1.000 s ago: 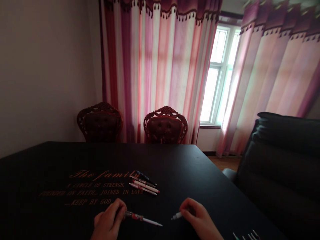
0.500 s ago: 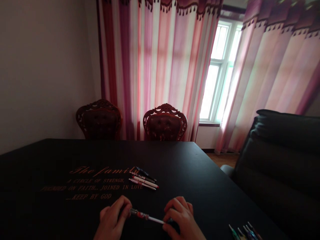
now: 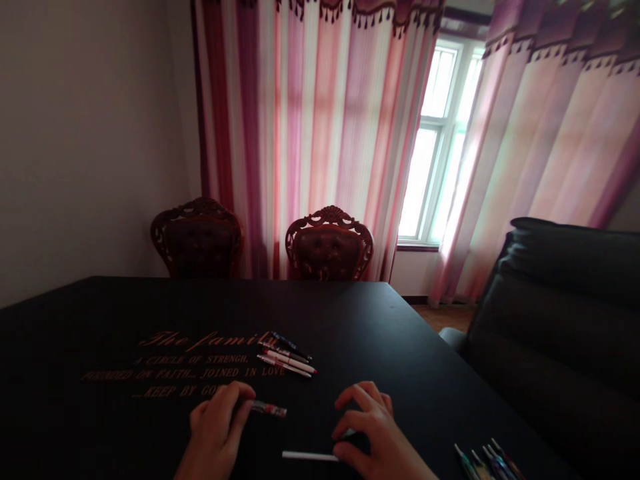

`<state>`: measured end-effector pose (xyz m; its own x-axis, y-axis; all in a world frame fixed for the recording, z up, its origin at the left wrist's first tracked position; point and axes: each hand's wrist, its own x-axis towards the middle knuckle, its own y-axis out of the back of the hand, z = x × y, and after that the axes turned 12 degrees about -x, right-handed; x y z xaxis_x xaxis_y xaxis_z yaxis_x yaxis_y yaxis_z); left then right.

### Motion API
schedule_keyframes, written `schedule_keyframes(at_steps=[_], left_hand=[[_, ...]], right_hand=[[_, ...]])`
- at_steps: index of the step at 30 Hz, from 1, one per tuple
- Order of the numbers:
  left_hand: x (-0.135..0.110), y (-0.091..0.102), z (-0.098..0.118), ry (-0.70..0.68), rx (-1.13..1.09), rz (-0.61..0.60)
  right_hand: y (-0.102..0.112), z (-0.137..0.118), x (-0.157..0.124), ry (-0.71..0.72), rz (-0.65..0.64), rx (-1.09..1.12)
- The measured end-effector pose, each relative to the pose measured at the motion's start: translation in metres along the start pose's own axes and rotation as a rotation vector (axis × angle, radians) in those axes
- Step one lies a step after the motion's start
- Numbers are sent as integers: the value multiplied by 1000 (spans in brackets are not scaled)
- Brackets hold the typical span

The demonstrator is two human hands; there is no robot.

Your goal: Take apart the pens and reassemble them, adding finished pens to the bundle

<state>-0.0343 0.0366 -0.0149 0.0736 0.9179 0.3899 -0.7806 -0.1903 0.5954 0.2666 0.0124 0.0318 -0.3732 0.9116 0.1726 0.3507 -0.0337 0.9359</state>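
Note:
My left hand (image 3: 216, 430) pinches the end of a short clear pen barrel with a red band (image 3: 269, 408), held just above the black table (image 3: 380, 347). My right hand (image 3: 373, 433) is closed on a thin white refill (image 3: 307, 456) that points left along the table; a small pale piece shows under its fingers. The barrel and the refill are apart. Several capped pens (image 3: 287, 357) lie side by side on the table beyond my hands, next to gold lettering (image 3: 195, 365).
More pens (image 3: 487, 461) lie at the table's near right corner. Two carved red chairs (image 3: 329, 245) stand at the far edge before striped curtains. A dark sofa (image 3: 565, 320) sits close on the right.
The refill was in the barrel half a second ago; my right hand has drawn it out and down to the right, while my left hand kept the barrel.

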Motion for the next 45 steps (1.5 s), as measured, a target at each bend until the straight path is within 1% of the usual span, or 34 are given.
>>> schedule_keyframes(at_steps=[3, 6, 9, 12, 14, 16, 19, 21, 23, 25, 29, 31, 33, 36, 38, 40, 42, 45], left_hand=[[-5, -1, 7, -121, 52, -54], [-5, 3, 14, -214, 93, -96], [-4, 8, 20, -275, 121, -128], [-3, 9, 25, -292, 132, -139], [-4, 9, 25, -267, 126, -132], [-4, 7, 21, -212, 112, -108], [-2, 4, 13, -78, 91, -57], [1, 3, 10, 25, 84, -59], [3, 4, 8, 100, 95, -88], [4, 4, 10, 130, 123, -120], [2, 3, 13, 102, 177, -153], [0, 2, 14, 66, 185, -149], [-1, 1, 17, -8, 174, -155], [-4, -2, 24, -219, 185, -216], [-6, -5, 29, -383, 232, -280], [-7, -11, 31, -516, 280, -332], [-7, -17, 30, -597, 302, -349], [-6, -23, 25, -665, 284, -351]], right_hand=[[-3, 1, 0, -13, 31, 5], [-6, 5, 0, -51, 70, 15], [-7, 9, 1, -62, 82, 10], [-8, 9, 1, -62, 77, 7], [-7, 9, 1, -68, 69, 11], [-8, 9, 1, -82, 72, 17], [-12, 12, 2, -103, 94, 45], [-17, 14, 2, -89, 88, 76], [-20, 14, 2, -57, 51, 85], [-20, 12, 1, -37, 1, 71], [-15, 2, 1, 43, -76, 53], [-12, -1, 2, 88, -75, 52], [-11, -3, 2, 101, -46, 57], [-13, -1, 1, 81, 12, 57], [-15, 1, 0, 66, 34, 52], [-15, 2, -1, 54, 41, 53], [-13, 4, -1, 47, 38, 56], [-8, 6, -1, 26, 27, 41]])
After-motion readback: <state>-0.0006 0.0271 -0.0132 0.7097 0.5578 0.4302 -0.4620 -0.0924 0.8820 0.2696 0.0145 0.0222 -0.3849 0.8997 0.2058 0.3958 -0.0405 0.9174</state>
